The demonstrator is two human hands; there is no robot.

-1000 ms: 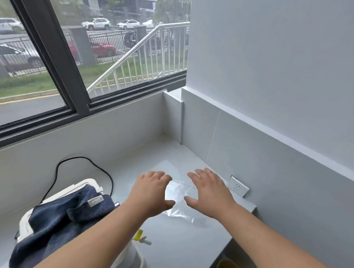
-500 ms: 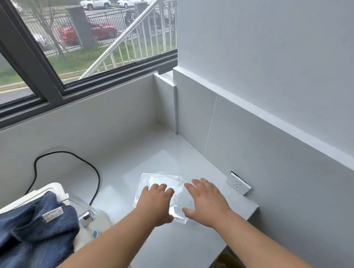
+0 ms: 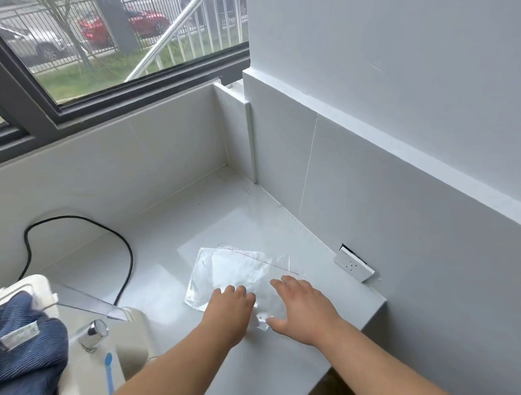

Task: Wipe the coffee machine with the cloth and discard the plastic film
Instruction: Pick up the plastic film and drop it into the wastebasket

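A clear plastic film (image 3: 238, 272) lies flat on the white counter (image 3: 172, 253) near the right wall. My left hand (image 3: 228, 312) rests knuckles up on the film's near edge, fingers curled down. My right hand (image 3: 301, 308) lies beside it, fingers spread, palm down on the film's right part. The film's near corner crumples between the two hands. The white coffee machine (image 3: 122, 344) stands at the lower left, with a dark blue cloth (image 3: 25, 350) draped over its top.
A black power cord (image 3: 128, 261) curves over the counter behind the machine. A white wall socket (image 3: 354, 266) sits low on the right wall. The counter's edge drops off at the lower right. A window runs along the back.
The view has tilted down and shifted right. Both hands have come down onto the near edge of the film, which now lies mostly uncovered beyond the fingers.
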